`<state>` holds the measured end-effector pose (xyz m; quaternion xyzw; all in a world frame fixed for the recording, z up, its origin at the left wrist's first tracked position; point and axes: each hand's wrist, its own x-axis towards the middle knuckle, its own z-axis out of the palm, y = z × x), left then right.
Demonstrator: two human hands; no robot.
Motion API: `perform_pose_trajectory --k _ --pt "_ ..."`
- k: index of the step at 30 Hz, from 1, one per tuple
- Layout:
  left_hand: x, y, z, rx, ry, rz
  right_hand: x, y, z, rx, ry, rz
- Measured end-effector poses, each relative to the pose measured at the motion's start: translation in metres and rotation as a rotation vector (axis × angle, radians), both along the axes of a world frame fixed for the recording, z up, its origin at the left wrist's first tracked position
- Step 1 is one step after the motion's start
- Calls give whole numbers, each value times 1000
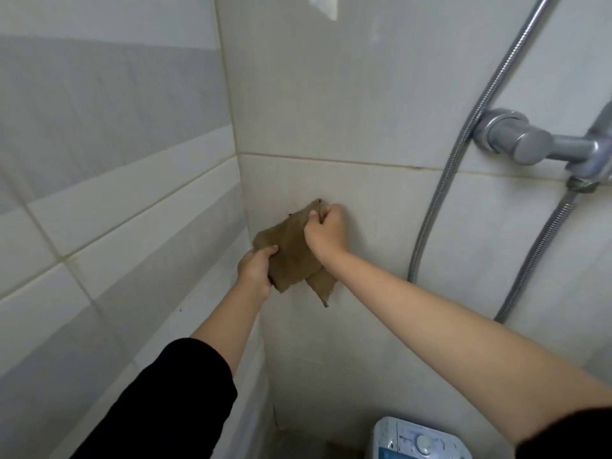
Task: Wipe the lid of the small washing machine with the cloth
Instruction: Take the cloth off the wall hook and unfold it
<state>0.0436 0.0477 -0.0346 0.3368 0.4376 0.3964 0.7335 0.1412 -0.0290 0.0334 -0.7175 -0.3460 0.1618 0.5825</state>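
A brown cloth (293, 251) hangs in front of the tiled wall at the middle of the view, held up between both hands. My left hand (256, 271) grips its lower left edge. My right hand (328, 231) is closed on its upper right corner. A loose flap of the cloth dangles below. The small washing machine (415, 440) shows at the bottom edge, white with a blue panel and a round dial; only its top corner is visible, well below both hands.
Grey and white tiled walls meet in a corner (246, 210) just left of the cloth. A metal shower hose (440, 193) hangs to the right, beside a grey tap fitting (516, 140) sticking out of the wall.
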Motion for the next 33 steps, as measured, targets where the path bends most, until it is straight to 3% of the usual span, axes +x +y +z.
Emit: perform_pose_trajectory --k 4,9,12,14,17,20,22,26,30,33 --pt "-3 -26 39 269 57 88 9 -16 19 50 -86 6" --pt "5 -70 71 697 401 47 27 -52 24 30 -90 68" --pt "22 -109 81 845 504 -9 38 -83 23 -5 72 104" --pt "37 -138 86 887 541 -125 50 -109 22 -27 315 131" --pt "57 -177 90 823 566 -505 74 -150 18 -27 670 237" --pt "75 -211 85 781 576 -738 101 -186 5 -50 665 245" --pt "84 -228 79 764 580 -693 113 -204 -4 -39 656 199" --pt "103 -258 64 650 551 -413 143 -242 -20 -78 697 138" --pt "114 -277 37 440 724 -598 159 -275 -25 -58 681 179" --pt "128 -296 21 76 516 -650 165 -301 -28 -47 563 218"
